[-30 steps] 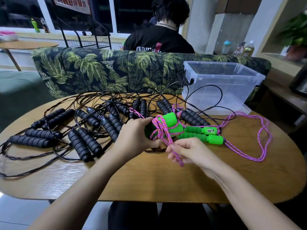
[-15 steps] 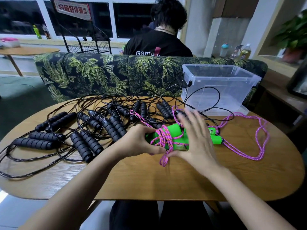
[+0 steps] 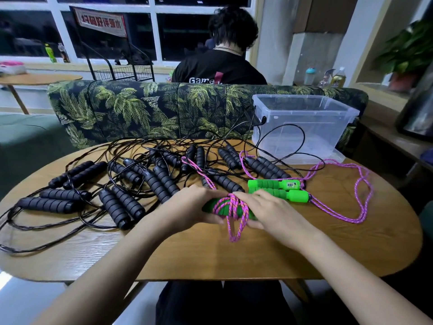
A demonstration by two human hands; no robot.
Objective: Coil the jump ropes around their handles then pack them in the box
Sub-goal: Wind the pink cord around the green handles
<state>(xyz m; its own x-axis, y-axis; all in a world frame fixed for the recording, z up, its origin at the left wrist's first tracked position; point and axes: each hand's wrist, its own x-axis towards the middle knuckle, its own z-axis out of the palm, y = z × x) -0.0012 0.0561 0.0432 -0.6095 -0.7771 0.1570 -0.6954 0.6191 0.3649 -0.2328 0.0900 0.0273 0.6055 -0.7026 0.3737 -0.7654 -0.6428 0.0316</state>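
We log a wooden bench (image 3: 210, 254) with rounded ends across the near field. Behind it, from 11 to 1 o'clock, runs a palm-print sofa back (image 3: 140, 113). At 12 o'clock a person in a black shirt (image 3: 220, 69) sits facing away. A wire rack (image 3: 121, 73) stands at 11 and a small round table (image 3: 39, 79) at 10. At 2 o'clock is a potted plant (image 3: 407, 50), with three bottles (image 3: 337, 77) just left of it.

This looks like a lounge or common room. A palm-print sofa (image 3: 140, 113) backs onto a wooden table (image 3: 210, 259), and a small side table (image 3: 35, 79) stands under big dark windows (image 3: 182, 31) bearing a sign (image 3: 100, 22). There are bottles (image 3: 337, 77) on a ledge, a potted plant (image 3: 405, 50), and someone (image 3: 220, 66) seated beyond.
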